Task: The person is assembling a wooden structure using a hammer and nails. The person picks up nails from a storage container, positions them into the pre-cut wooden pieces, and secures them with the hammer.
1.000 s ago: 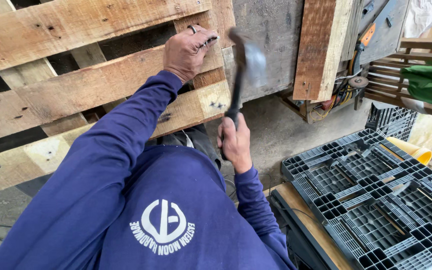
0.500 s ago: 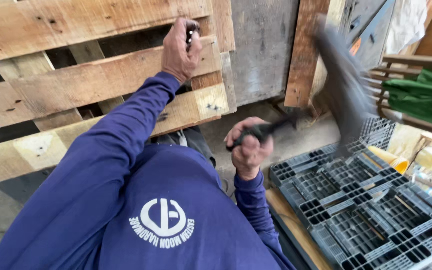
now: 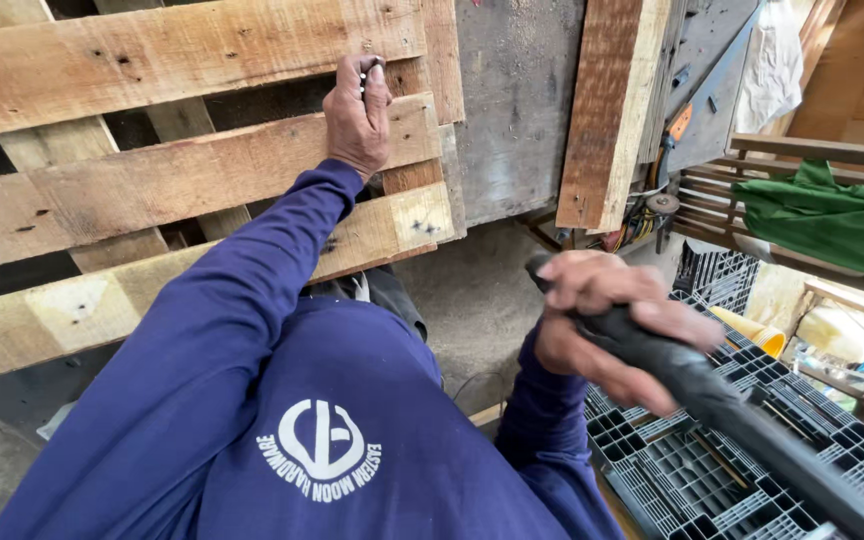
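Observation:
My left hand (image 3: 357, 115) reaches up to a wooden pallet (image 3: 182, 170) that stands on edge in front of me. Its fingers pinch a small dark thing, perhaps a nail, against the pallet's upright block between two boards. My right hand (image 3: 612, 325) is drawn back at the right, closed around the black handle of a hammer (image 3: 732, 420). The handle runs down to the lower right corner, and its head is out of the picture. Both arms are in navy sleeves.
A black plastic grid pallet (image 3: 672, 470) lies low at the right under the hammer handle. A thick wooden post (image 3: 607, 110) stands right of the wooden pallet. A green cloth (image 3: 832, 215) hangs over slats at the far right, with tools and cables (image 3: 652, 210) by the post.
The hammer stood raised beside the pallet, then swung out to the right and back toward me. My left hand shifted slightly up the pallet block, still pinching the small dark thing.

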